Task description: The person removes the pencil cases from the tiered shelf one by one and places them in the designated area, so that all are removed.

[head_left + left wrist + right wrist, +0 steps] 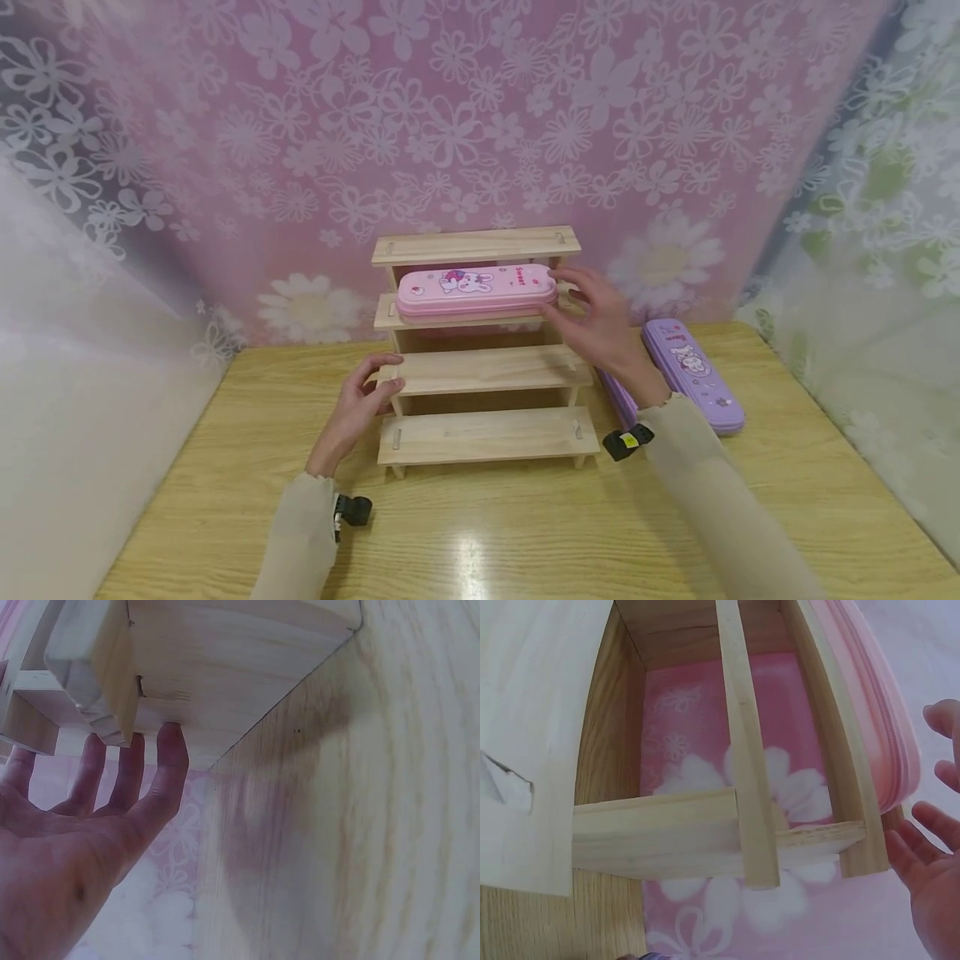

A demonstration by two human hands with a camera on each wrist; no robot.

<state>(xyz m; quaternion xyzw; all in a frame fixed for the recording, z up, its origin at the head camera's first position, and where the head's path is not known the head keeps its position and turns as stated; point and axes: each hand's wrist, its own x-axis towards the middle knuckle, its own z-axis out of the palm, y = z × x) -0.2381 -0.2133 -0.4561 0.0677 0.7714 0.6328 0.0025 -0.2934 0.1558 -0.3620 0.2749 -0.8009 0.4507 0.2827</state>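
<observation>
Pink floral curtain (480,117) behind a wood-grain table (480,525) with glare

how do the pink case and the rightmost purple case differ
The pink case sits on the wooden rack; the purple case lies off it, to the right. The pink case runs crosswise; the purple case runs diagonally. Both are long, with rounded corners and cartoon prints.

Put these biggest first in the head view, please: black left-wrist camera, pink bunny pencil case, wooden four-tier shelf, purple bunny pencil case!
1. Wooden four-tier shelf
2. Pink bunny pencil case
3. Purple bunny pencil case
4. Black left-wrist camera
</observation>
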